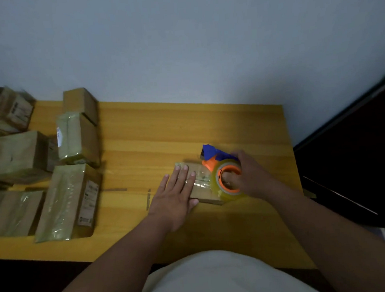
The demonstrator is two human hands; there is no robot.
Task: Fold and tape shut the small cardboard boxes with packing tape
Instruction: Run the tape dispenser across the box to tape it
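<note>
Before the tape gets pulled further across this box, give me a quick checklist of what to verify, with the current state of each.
1. Small box lies flat on the table: ok.
2. Left hand presses flat on the box top: ok.
3. Right hand grips the tape dispenser: ok.
4. Tape roll sits at the box's right end: ok.
5. Clear tape already runs along the box top: ok; whether it covers the seam: cannot tell.
6. Finished boxes stand apart at the table's left: ok.

Left hand [176,192] flat, right hand [252,176] curled.
</note>
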